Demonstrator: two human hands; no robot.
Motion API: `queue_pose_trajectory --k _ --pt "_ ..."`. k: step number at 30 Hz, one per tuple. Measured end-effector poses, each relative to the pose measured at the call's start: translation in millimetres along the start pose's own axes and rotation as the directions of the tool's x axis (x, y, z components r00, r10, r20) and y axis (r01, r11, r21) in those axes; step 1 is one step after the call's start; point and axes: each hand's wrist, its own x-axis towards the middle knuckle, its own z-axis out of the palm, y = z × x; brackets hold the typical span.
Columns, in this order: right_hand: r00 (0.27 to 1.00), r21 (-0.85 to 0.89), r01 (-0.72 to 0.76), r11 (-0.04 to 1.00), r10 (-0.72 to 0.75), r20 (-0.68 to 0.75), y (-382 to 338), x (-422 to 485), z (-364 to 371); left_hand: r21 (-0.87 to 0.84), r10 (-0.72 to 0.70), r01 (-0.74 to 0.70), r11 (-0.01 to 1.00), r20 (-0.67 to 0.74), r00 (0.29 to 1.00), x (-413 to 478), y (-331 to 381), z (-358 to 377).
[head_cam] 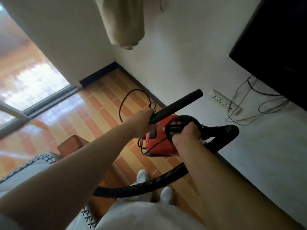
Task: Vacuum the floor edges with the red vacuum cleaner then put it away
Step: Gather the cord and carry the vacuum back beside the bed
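The red vacuum cleaner [159, 143] hangs above the brick-patterned floor near the white wall. My right hand [186, 133] is closed around its black carry handle. My left hand [146, 120] grips the black nozzle tube [177, 105], which points up and to the right toward the wall. A black ribbed hose [141, 186] loops from the cleaner's right side down past my right forearm and across in front of my feet. The thin black power cord [126, 100] curls in a loop over the floor beyond my left hand.
A dark skirting board [99, 73] runs along the corner. A white power strip [224, 102] with cables lies against the wall under a dark screen [274, 47]. A beige curtain [123, 22] hangs above; a window [33, 90] and a patterned cushion [25, 171] are on the left.
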Motion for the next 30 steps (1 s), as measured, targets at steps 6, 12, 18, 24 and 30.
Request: queue_pose_trajectory --k 6,12,18,24,30 --pt "0.994 -0.199 -0.005 0.980 0.026 0.103 48 -11 91 -0.081 -0.146 0.136 0.987 -0.132 0.980 -8 -80 -49" --pt "0.991 -0.329 0.025 0.944 0.020 0.134 110 -26 176 -0.203 -0.314 0.273 0.940 -0.210 0.926 -19 -159 -82" --pt "0.962 -0.405 -0.044 0.913 0.148 0.230 170 -50 248 -0.258 -0.433 0.366 0.894 -0.292 0.853 -31 -217 -124" --pt "0.947 -0.490 -0.085 0.867 0.224 0.231 230 -49 319 -0.331 -0.603 0.510 0.794 -0.322 0.730 -39 -272 -159" --pt "0.916 -0.629 -0.133 0.766 0.338 0.218 290 -39 397 -0.443 -0.762 0.622 0.646 -0.315 0.566 -38 -325 -192"
